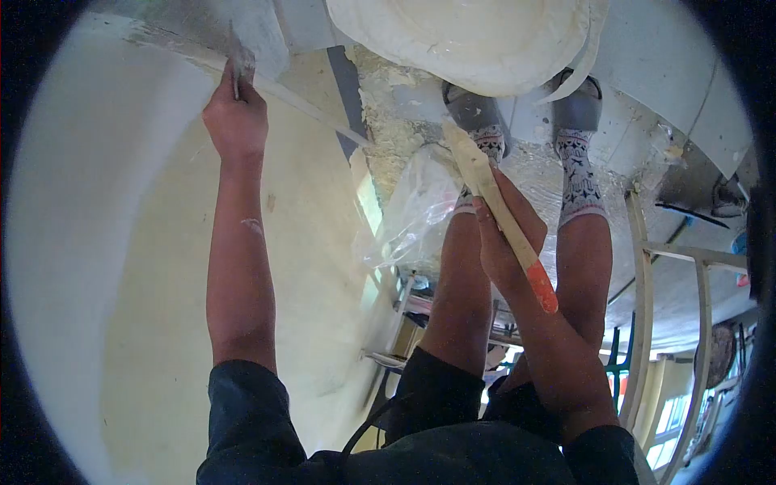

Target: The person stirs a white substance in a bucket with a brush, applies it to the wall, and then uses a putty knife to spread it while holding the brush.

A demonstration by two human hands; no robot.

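My left hand (236,113) reaches up along the wall at the left, its fingers closed on a thin, flat-edged tool that is mostly hidden and blurred. My right hand (511,222), in front of my shins, is wrapped round a long flat tool (505,218). That tool is caked with cream plaster and has an orange-red end pointing toward my body. Beyond its far tip stands a large round cream tub (461,40), smeared inside with pale material. The wall (307,267) beside my left arm is cream, with a whiter band farther left.
A clear plastic bag (416,206) lies by the wall's base. Flaking plaster crumbs (392,105) cover the floor there. My feet wear grey slides (578,101) and patterned socks. A pale metal frame (638,267) stands at the right, with assorted items behind it.
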